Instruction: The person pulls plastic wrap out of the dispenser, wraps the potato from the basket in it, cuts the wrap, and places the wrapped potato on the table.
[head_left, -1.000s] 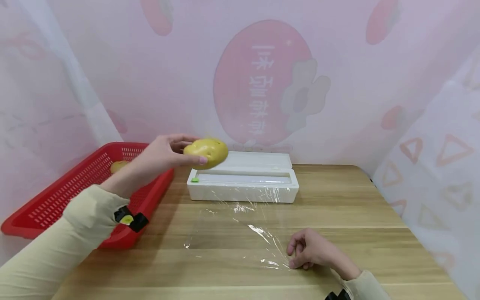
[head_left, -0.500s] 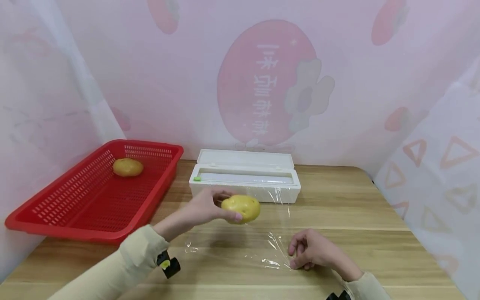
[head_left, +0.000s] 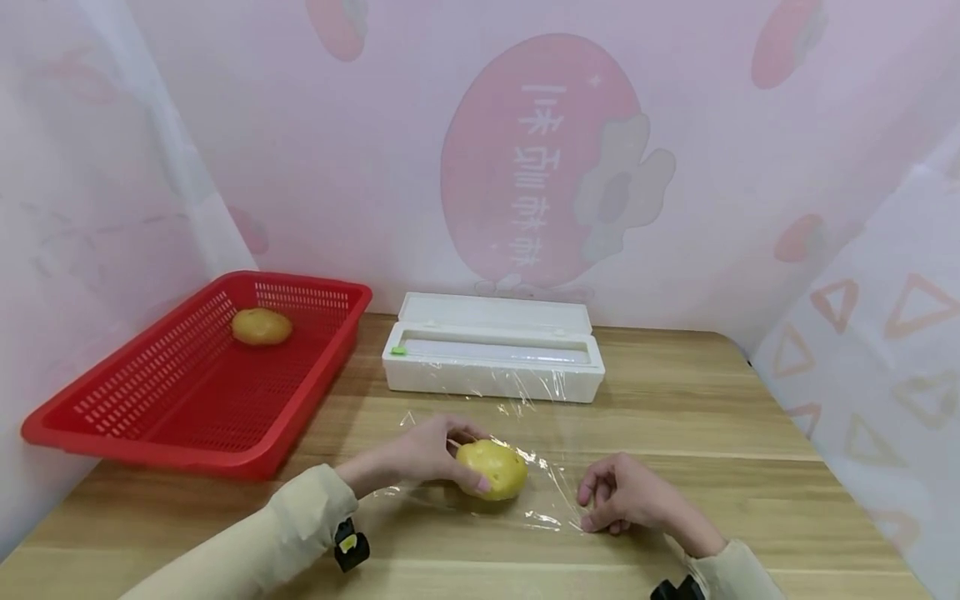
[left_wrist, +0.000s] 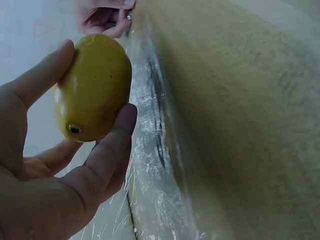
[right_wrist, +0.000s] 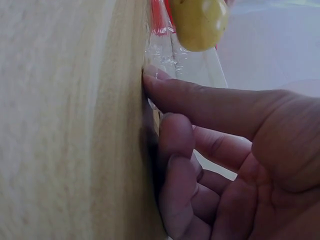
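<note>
The left arm (head_left: 247, 533) reached in from the lower left, showing more of its length than the right arm (head_left: 738, 575). The left hand (head_left: 431, 454) was gripping, thumb on the near side, fingers beyond. The right hand (head_left: 630, 500) sat low, fingers curled, thumb (right_wrist: 210, 102) nearly straight, its tip near the index fingertip.

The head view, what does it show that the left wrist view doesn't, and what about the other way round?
Only the head view: the red basket, another potato inside it, and the sleeves.
Only the left wrist view: a dark spot on the held potato.
Both: that potato, the left hand, the right hand, clear wrap and table.
</note>
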